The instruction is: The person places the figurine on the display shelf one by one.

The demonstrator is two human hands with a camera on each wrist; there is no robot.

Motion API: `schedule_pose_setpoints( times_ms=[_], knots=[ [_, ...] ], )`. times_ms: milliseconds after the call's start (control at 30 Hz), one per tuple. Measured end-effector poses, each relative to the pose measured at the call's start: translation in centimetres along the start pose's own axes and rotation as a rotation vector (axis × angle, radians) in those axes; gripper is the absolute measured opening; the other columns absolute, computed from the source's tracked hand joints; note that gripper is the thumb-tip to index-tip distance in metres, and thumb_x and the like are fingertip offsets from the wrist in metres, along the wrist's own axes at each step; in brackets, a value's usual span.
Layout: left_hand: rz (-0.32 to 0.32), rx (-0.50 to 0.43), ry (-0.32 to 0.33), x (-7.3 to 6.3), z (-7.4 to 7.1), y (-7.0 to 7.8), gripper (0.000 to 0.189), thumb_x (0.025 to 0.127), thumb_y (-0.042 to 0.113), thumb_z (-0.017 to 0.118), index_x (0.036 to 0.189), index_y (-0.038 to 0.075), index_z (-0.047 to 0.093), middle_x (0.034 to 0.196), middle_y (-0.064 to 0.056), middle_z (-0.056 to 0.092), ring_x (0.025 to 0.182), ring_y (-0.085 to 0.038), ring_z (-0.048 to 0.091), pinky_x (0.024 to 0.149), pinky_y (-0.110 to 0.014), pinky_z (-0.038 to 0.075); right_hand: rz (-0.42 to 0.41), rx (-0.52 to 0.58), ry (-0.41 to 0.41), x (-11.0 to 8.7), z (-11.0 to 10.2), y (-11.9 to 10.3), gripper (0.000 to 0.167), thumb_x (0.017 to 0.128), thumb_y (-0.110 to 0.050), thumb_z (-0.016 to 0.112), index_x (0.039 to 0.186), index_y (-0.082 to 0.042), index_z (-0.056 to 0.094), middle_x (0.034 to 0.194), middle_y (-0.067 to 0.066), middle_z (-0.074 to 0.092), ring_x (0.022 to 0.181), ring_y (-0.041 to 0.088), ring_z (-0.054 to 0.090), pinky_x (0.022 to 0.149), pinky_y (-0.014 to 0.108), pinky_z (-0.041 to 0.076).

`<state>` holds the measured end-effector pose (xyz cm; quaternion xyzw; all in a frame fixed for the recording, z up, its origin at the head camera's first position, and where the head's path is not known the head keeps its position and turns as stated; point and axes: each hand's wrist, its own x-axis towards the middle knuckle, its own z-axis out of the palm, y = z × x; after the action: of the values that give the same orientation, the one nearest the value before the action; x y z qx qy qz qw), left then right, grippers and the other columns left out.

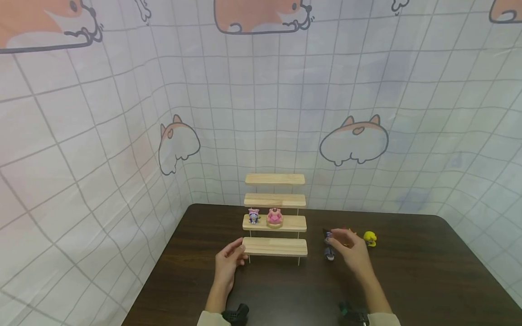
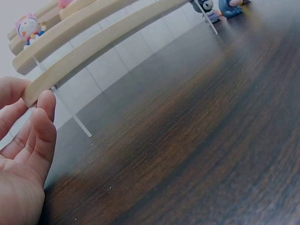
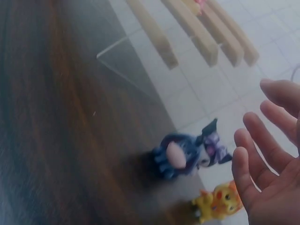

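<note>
A wooden tiered display rack (image 1: pixel 275 246) with several steps stands on the dark table. My left hand (image 1: pixel 228 262) pinches the left end of its lowest board (image 2: pixel 98 49), thumb on one side and fingertips on the other. On the second step sit a small purple-and-white figurine (image 1: pixel 253 217) and a pink figurine on a round base (image 1: pixel 275 218). My right hand (image 1: pixel 354 251), fingers spread and loosely bent, hovers beside a dark blue figurine (image 3: pixel 180 157) and a purple-and-black one (image 3: pixel 213 149). A yellow-orange figurine (image 3: pixel 219 202) is close to its fingertips. Nothing is in that hand.
Farther right on the table (image 1: pixel 428 271) stands a bright yellow figurine (image 1: pixel 370 238). Thin clear legs (image 2: pixel 72 112) support the rack's boards. Behind the table hangs a white grid-patterned curtain (image 1: pixel 281 122) with cartoon dogs, which also runs along both sides.
</note>
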<state>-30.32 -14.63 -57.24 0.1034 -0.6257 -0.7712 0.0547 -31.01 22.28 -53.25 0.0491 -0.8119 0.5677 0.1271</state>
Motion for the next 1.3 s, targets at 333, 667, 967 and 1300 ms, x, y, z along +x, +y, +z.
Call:
schedule_pose_setpoints(
  times_ms=[333, 667, 967, 1300],
  knots=[
    [0.011, -0.004, 0.009, 0.1, -0.2, 0.0, 0.042, 0.098, 0.018, 0.071, 0.135, 0.002, 0.065, 0.096, 0.000, 0.073, 0.075, -0.010, 0.069, 0.063, -0.022, 0.055, 0.076, 0.007, -0.070, -0.5, -0.1, 1.6, 0.042, 0.095, -0.022, 0.075, 0.130, -0.001, 0.065, 0.129, 0.021, 0.067, 0.096, 0.001, 0.063, 0.080, 0.020, 0.052],
    [0.012, -0.003, 0.001, 0.1, -0.4, -0.4, 0.043, 0.098, 0.019, 0.071, 0.136, 0.002, 0.064, 0.097, 0.001, 0.073, 0.075, -0.010, 0.069, 0.063, -0.022, 0.055, 0.145, -0.019, -0.156, -0.7, 0.0, 2.9, 0.051, 0.091, -0.021, 0.079, 0.136, -0.004, 0.062, 0.138, 0.020, 0.063, 0.103, 0.015, 0.065, 0.077, 0.024, 0.054],
    [0.008, -0.004, 0.003, 0.0, -0.3, -0.3, 0.043, 0.098, 0.018, 0.071, 0.137, 0.001, 0.064, 0.098, 0.001, 0.074, 0.074, -0.010, 0.069, 0.062, -0.022, 0.055, 0.183, -0.065, -0.189, -0.8, 0.0, 3.8, 0.056, 0.092, -0.025, 0.078, 0.142, -0.007, 0.058, 0.139, 0.023, 0.061, 0.114, 0.030, 0.065, 0.082, 0.029, 0.055],
    [0.005, 0.000, 0.007, -0.1, -0.1, -0.1, 0.042, 0.098, 0.017, 0.071, 0.136, 0.002, 0.064, 0.098, 0.001, 0.073, 0.074, -0.010, 0.069, 0.062, -0.022, 0.055, 0.216, -0.084, -0.212, -0.8, 0.0, 3.8, 0.057, 0.092, -0.021, 0.077, 0.144, -0.006, 0.057, 0.138, 0.024, 0.061, 0.110, 0.026, 0.063, 0.079, 0.028, 0.053]
  ],
)
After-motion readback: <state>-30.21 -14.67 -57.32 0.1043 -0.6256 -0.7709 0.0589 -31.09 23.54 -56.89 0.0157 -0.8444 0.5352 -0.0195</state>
